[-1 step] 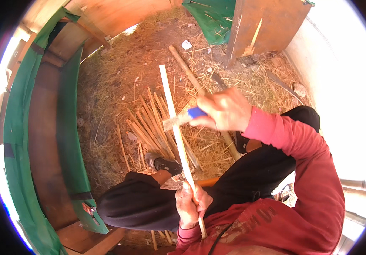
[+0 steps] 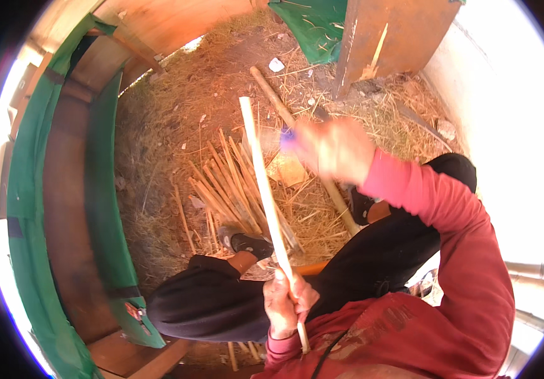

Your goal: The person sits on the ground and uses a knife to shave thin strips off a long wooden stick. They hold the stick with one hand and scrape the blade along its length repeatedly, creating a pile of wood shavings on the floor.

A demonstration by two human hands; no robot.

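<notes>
My left hand (image 2: 288, 302) is wrapped round the lower part of a long pale wooden stick (image 2: 260, 174). The stick slants up and away from my lap, its far end over the bare soil. My right hand (image 2: 338, 151), smeared by motion, grips a blue-handled knife (image 2: 288, 139) to the right of the stick's upper half. Only the blue of the handle shows clearly; the blade is a faint blur close to the stick. Below the stick, a heap of split sticks (image 2: 221, 189) lies fanned on the ground by my left shoe (image 2: 246, 242).
A thick pole (image 2: 273, 95) lies slantwise on the straw-strewn ground (image 2: 158, 183). A curved blade-like strip (image 2: 420, 123) rests near the white wall (image 2: 506, 126). A brown wooden board (image 2: 398, 38) stands at the far right. Green sheeting (image 2: 31, 202) covers a wooden frame on the left.
My right hand and the knife have lifted slightly up and away from me, and the blade no longer crosses the stick. The stick's middle has shifted very slightly right; my left hand keeps its hold.
</notes>
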